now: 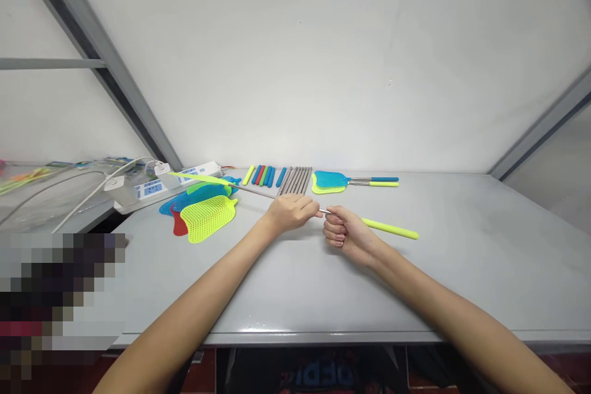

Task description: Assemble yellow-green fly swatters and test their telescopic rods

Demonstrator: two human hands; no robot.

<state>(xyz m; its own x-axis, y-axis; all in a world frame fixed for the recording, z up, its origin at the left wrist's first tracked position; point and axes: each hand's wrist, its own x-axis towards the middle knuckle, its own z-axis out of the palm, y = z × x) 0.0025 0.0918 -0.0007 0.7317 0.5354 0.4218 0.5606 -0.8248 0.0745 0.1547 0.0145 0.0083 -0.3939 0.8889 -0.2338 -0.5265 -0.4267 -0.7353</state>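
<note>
A yellow fly swatter with a metal rod spans both my hands, its head edge-on at the left and its handle out to the right. My left hand is closed around the rod. Close beside it, my right hand grips the rod near the yellow handle, and a short stretch of bare metal shows between the hands. Beyond my left hand lies a row of metal rods. Loose swatter heads overlap on the left: a yellow head, a red head and a blue head.
Coloured handles line up at the back. To their right, a blue fly swatter rests over another yellow one. A white power strip with plugs and cables stands at left, near plastic bags. The table's front edge runs below my arms.
</note>
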